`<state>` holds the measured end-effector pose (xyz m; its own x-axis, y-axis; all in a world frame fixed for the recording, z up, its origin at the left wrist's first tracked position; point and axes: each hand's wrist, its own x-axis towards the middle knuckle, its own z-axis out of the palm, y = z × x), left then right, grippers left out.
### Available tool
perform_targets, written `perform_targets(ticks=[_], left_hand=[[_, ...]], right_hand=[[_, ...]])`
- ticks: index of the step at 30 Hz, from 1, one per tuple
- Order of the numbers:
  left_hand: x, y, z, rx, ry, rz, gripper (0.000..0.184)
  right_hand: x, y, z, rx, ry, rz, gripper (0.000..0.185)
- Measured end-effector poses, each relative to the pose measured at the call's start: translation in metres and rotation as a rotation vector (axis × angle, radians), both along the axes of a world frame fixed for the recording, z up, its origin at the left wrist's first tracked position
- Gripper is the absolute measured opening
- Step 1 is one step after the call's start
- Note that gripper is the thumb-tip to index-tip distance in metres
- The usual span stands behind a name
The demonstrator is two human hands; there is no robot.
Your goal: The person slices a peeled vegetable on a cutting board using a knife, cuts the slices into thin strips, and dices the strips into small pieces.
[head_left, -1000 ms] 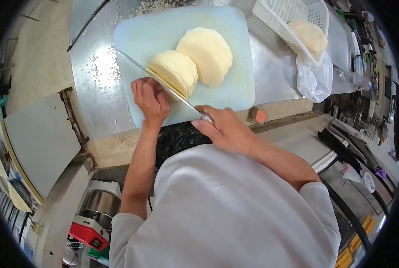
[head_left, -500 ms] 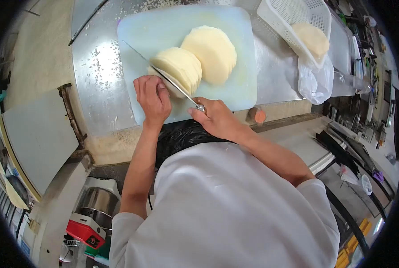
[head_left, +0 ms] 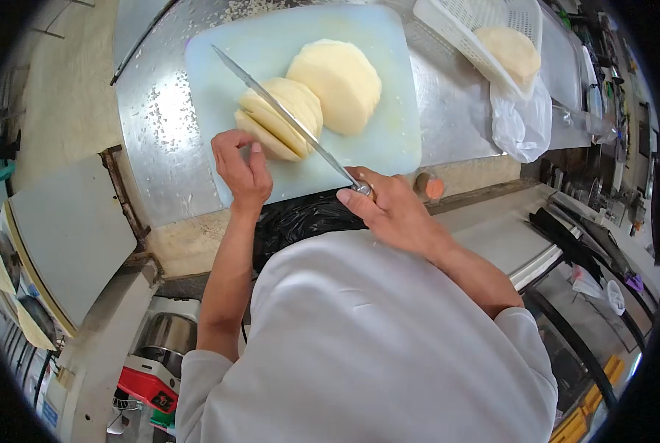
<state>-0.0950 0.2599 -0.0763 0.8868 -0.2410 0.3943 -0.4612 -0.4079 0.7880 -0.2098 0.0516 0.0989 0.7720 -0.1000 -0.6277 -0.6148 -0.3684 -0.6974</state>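
A pale cutting board lies on the metal counter. On it rests a sliced pale yellow piece, its slices leaning apart at the near left, beside a larger rounded pale piece. My right hand is closed around the handle of a knife, whose long blade passes diagonally over the slices, tip to the upper left. At the slices' near left edge is my left hand, fingers curled but apart from the thumb, holding nothing that shows.
A white perforated basket at the upper right holds another rounded pale piece. A clear plastic bag hangs beside it. Black plastic lies at the counter's near edge. White crumbs are scattered over the metal counter.
The knife has come up from the left edge of the slices and now crosses over them. The left slices have separated and tilted outward. My left hand has opened slightly and shifted down.
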Motion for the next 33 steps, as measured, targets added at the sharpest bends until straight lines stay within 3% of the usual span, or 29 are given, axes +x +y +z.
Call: perform_targets(ticks=[6, 23, 33], left_hand=[[-0.001, 0.008, -0.003, 0.043, -0.044, -0.038, 0.021], [0.007, -0.003, 0.004, 0.105, -0.085, -0.059, 0.021], [0.009, 0.0, 0.002, 0.073, -0.055, -0.082, 0.02]], right_hand=[[-0.017, 0.001, -0.008, 0.044, -0.129, 0.036, 0.051], [-0.012, 0.008, 0.005, 0.013, -0.032, 0.157, 0.039], [-0.001, 0.023, -0.038, -0.098, -0.254, 0.175, 0.036]])
